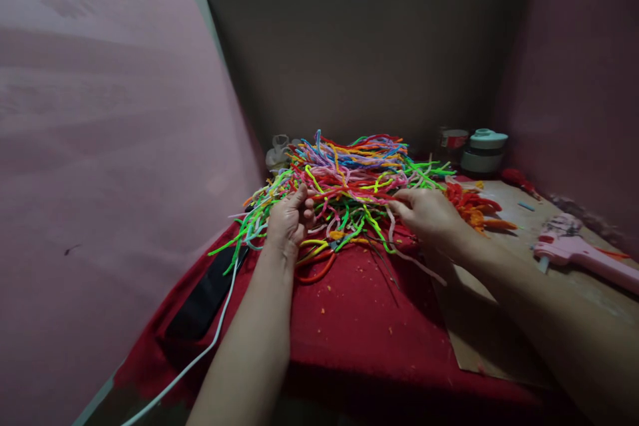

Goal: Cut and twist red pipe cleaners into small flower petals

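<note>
A big heap of multicoloured pipe cleaners [349, 173] lies on a red cloth [359, 319] in front of me. My left hand [291, 216] rests at the heap's left front edge, fingers curled loosely among the green and pink strands. My right hand [424, 212] reaches in from the right and pinches a pale pink strand [399, 249] that trails down over the cloth. An orange pipe-cleaner piece [472, 206] lies just beyond my right hand.
A pink glue gun [579, 253] lies on brown cardboard [479, 319] at the right. Jars and a lidded container [483, 152] stand at the back right. A black strip [204, 299] and white cable [200, 359] run along the left. Pink walls enclose the sides.
</note>
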A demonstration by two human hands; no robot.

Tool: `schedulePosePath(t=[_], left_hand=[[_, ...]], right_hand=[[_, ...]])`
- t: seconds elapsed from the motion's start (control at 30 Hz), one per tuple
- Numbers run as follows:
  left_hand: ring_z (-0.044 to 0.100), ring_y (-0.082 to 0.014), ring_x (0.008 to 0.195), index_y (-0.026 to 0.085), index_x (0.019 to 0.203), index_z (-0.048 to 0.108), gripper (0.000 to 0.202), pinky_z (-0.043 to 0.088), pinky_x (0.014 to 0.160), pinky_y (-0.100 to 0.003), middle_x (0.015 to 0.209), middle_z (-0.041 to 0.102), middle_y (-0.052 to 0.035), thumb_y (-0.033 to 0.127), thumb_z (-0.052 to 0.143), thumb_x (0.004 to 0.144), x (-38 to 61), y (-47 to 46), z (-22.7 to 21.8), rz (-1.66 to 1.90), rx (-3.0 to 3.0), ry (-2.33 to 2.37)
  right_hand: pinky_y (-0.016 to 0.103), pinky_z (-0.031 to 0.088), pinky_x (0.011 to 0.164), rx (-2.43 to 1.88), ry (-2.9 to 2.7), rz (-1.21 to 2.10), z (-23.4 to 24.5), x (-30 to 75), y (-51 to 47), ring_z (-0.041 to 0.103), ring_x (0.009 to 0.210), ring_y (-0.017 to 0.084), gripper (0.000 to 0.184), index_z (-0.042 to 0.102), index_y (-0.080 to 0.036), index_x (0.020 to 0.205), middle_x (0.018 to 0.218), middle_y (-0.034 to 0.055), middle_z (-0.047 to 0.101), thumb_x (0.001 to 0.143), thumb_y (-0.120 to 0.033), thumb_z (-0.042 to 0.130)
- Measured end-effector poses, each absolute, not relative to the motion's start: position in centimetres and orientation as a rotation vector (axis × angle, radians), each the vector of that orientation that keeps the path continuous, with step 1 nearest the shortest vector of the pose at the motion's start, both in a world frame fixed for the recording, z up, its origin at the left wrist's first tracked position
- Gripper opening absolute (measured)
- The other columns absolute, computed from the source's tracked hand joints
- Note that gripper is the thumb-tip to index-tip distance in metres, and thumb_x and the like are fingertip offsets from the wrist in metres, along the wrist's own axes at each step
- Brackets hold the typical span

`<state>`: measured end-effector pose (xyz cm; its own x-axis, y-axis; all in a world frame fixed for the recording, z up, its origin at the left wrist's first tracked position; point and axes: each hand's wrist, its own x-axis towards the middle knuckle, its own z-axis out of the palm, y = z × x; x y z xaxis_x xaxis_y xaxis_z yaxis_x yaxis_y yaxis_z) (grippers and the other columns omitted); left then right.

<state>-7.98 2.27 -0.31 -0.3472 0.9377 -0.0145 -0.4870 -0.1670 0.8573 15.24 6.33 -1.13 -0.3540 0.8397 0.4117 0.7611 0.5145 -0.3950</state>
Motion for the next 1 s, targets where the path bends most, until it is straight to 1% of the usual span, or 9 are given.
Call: schedulePosePath(t=[0.07,0.13,0.37,0.47,0.63,0.73,0.83,0.93,1.0], left_hand=[[0.037,-0.001,0.031,0.01,0.071,0.057,0.024,0.026,0.03,-0.012,0.047,0.046,0.0065,0.031,0.068,0.073,-7.5,1.8,0.1,1.688,0.693,0.942],[0.034,-0.0004,0.03,0.011,0.071,0.057,0.024,0.025,0.029,-0.012,0.047,0.044,0.0076,0.033,0.066,0.075,-7.1,1.4,0.5,1.669,0.702,0.903],[0.033,0.0005,0.03,0.011,0.072,0.057,0.023,0.029,0.028,-0.011,0.049,0.046,0.0067,0.032,0.062,0.079,-5.0,0.8,0.0,1.502,0.711,0.774],[0.043,-0.0002,0.035,0.01,0.073,0.058,0.018,0.035,0.034,-0.009,0.053,0.053,0.0025,0.025,0.059,0.082,-3.9,0.8,-0.5,1.379,0.678,0.749],[0.05,-0.0016,0.041,0.01,0.077,0.059,0.003,0.04,0.039,-0.009,0.059,0.059,-0.0004,0.013,0.061,0.077,-3.4,0.7,-0.8,1.347,0.697,0.763],[0.048,-0.0018,0.041,0.012,0.074,0.058,0.009,0.038,0.04,-0.01,0.057,0.057,0.0019,0.012,0.067,0.072,-3.1,0.5,-0.8,1.372,0.749,0.775],[0.046,-0.002,0.045,0.011,0.074,0.059,0.013,0.038,0.044,-0.012,0.055,0.053,0.0039,0.016,0.07,0.069,-2.7,0.2,-0.7,1.395,0.872,0.804],[0.045,-0.003,0.046,0.011,0.076,0.062,0.015,0.039,0.048,-0.015,0.054,0.051,0.004,0.021,0.071,0.069,-2.4,0.1,-0.8,1.349,0.963,0.838],[0.044,-0.0034,0.046,0.012,0.077,0.063,0.016,0.038,0.049,-0.016,0.055,0.051,0.0038,0.021,0.071,0.068,-2.4,0.0,-0.9,1.32,0.978,0.84]], right_hand=[[0.032,0.036,0.066,-1.272,-2.322,-0.075,-0.8,15.2,5.6,0.057,0.084,0.026,0.027,0.067,-0.017,0.091,0.089,0.0124,0.066,0.079,-0.036,0.051],[0.036,0.037,0.071,-1.234,-2.413,-0.235,-0.3,15.0,4.3,0.056,0.091,0.03,0.03,0.067,-0.016,0.093,0.091,0.0138,0.066,0.077,-0.038,0.054],[0.032,0.038,0.065,-1.084,-2.335,-0.163,0.0,13.8,1.3,0.061,0.081,0.024,0.031,0.058,-0.014,0.111,0.096,0.0129,0.067,0.085,-0.027,0.048],[0.028,0.033,0.056,-1.001,-2.285,-0.136,-0.8,13.6,1.3,0.061,0.077,0.02,0.026,0.061,-0.017,0.103,0.095,0.0097,0.067,0.089,-0.028,0.042],[0.027,0.027,0.052,-1.053,-2.266,-0.069,-1.1,13.6,1.5,0.057,0.06,0.015,0.024,0.065,-0.017,0.08,0.071,0.0061,0.067,0.087,-0.023,0.043],[0.026,0.032,0.055,-1.023,-2.217,0.211,-0.6,13.5,1.6,0.053,0.057,0.013,0.021,0.066,-0.014,0.076,0.065,0.0062,0.065,0.083,-0.018,0.047],[0.025,0.036,0.054,-0.919,-2.077,0.817,0.1,13.5,1.6,0.051,0.053,0.011,0.017,0.066,-0.014,0.082,0.065,0.0035,0.063,0.077,-0.014,0.051],[0.023,0.035,0.046,-0.813,-1.787,1.399,0.4,13.3,1.7,0.048,0.047,0.009,0.014,0.064,-0.014,0.082,0.062,0.0008,0.059,0.075,-0.022,0.055],[0.022,0.031,0.042,-0.772,-1.588,1.563,0.2,13.2,1.9,0.045,0.043,0.007,0.013,0.063,-0.013,0.074,0.058,-0.0002,0.057,0.071,-0.025,0.06]])
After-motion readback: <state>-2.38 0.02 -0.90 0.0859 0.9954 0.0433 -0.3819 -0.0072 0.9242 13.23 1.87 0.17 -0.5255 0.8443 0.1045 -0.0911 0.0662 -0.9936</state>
